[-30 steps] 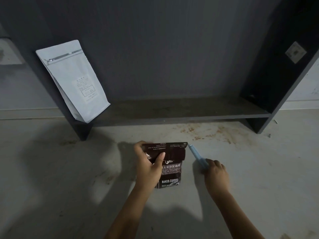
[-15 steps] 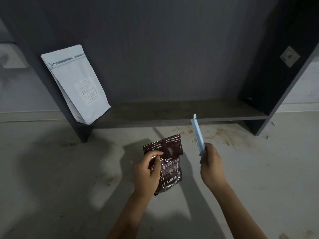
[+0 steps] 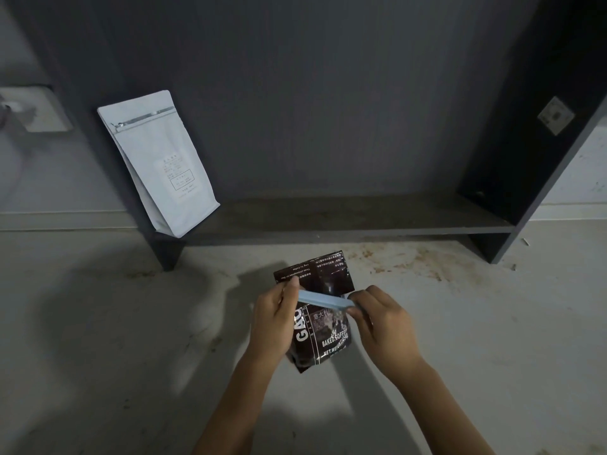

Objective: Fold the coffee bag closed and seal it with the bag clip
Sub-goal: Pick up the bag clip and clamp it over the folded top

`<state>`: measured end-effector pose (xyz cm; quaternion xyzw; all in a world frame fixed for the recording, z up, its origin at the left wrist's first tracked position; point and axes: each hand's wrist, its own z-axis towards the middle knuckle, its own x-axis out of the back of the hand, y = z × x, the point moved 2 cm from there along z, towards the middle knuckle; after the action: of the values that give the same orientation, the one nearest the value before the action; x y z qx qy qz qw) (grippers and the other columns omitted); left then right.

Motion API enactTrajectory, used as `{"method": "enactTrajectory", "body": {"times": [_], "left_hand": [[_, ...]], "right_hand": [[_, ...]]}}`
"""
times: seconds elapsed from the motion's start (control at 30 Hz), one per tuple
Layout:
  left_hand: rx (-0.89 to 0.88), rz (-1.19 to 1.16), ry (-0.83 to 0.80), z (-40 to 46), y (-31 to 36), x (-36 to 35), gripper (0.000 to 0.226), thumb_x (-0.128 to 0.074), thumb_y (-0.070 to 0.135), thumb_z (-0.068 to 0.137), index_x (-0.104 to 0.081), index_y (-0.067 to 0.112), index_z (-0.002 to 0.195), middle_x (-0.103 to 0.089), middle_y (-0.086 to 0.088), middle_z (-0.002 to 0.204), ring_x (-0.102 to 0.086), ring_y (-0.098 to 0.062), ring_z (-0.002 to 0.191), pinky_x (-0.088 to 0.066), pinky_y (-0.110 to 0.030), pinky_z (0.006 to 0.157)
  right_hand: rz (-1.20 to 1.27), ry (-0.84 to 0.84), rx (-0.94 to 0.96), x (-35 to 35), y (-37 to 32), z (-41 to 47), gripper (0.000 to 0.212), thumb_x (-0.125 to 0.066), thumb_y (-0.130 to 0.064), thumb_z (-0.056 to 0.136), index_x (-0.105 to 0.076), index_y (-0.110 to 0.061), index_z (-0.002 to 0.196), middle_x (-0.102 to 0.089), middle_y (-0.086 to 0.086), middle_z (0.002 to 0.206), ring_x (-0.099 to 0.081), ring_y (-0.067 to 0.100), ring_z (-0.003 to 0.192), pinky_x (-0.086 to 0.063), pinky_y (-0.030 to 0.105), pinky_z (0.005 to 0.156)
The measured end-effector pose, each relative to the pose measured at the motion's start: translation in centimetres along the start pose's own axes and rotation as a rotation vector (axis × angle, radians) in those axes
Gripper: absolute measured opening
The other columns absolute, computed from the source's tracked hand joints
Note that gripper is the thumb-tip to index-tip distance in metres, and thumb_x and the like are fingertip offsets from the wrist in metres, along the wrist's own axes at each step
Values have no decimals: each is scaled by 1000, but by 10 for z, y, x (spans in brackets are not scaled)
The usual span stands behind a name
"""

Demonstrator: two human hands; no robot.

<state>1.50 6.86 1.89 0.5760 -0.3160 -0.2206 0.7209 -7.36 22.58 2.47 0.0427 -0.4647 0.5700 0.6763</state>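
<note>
A dark brown coffee bag [image 3: 323, 339] with white lettering is held up above the floor, its top flap folded over toward me. My left hand [image 3: 274, 318] grips the bag's left edge at the fold. A light blue bag clip [image 3: 323, 301] lies across the bag just below the folded flap. My right hand [image 3: 377, 323] pinches the clip's right end; its left end touches my left thumb. Whether the clip's jaws are around the fold or just laid against it, I cannot tell.
A white coffee bag [image 3: 157, 162] leans at the left end of a low dark shelf [image 3: 345, 221]. The shelf's side panels [image 3: 512, 178] rise at both ends. Brown stains [image 3: 400, 261] mark the pale floor in front of it.
The bag rose off the floor in my left hand. My right hand lifted the clip from the floor, stood it upright, then brought it left and laid it across the bag's fold.
</note>
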Motion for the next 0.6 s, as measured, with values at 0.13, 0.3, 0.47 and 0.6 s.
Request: {"method": "enactTrajectory", "body": {"times": [0.13,0.3,0.47,0.6], "left_hand": [[-44,82,32,-1,6,-1,40,-38,26,97,-57,22,61,-52,4,44,-50,-6,43,-39,-26,46],[-44,63,41,2,5,-1,44,-35,27,97,-57,20,60,-51,-2,50,-52,-15,48,-40,-31,49],[-72,57,46,1,6,-2,45,-33,33,94,-56,22,57,-47,-2,49,-46,-14,47,-36,-29,48],[-79,66,38,-1,8,-3,45,-34,33,94,-54,21,56,-46,-2,49,-47,-15,48,-37,-31,49]], "right_hand": [[-60,65,10,-3,-7,-3,41,-27,-41,94,-59,-18,84,-62,-2,71,-53,17,60,-41,26,46],[-52,103,2,-8,-8,-6,43,-25,-39,95,-59,-15,82,-63,0,69,-54,20,56,-43,29,43],[-67,136,8,-9,-8,-7,43,-26,-36,95,-59,-13,79,-61,1,65,-52,21,52,-41,28,42],[-62,167,-17,-11,-8,-12,42,-27,-34,95,-58,-12,77,-60,2,62,-50,20,50,-39,27,42]]}}
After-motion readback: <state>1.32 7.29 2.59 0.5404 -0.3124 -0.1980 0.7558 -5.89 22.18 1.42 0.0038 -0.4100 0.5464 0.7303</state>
